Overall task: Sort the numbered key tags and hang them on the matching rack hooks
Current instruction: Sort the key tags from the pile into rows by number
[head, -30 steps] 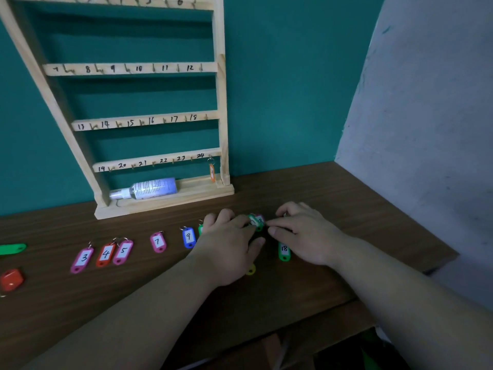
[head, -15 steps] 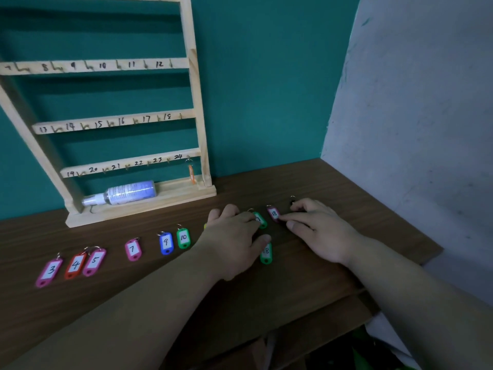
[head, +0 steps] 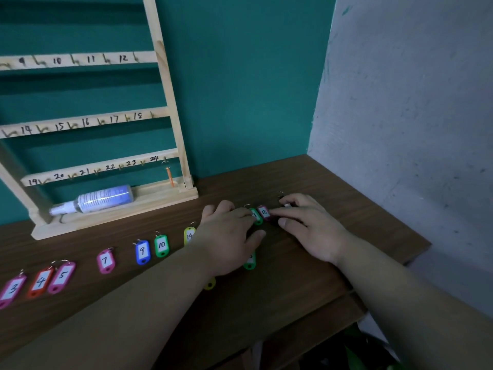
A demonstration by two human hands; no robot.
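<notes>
Tags lie in a row on the table (head: 280,289), from tag 3 (head: 10,289) to tag 14 (head: 189,235). Behind, the rack (head: 175,124) carries an orange tag (head: 169,176) at hook 24. The left hand (head: 226,236), flat with straight fingers, touches a green tag (head: 257,218). Tag 18 (head: 264,212) is touched by the forefinger of the flat right hand (head: 312,228).

Glossy plastic key tags (head: 161,245) with paper labels and metal rings lie on the matt, dark wood-grain bench (head: 293,284); at 10 o'clock, the rack (head: 173,116) is pale bare wood.
</notes>
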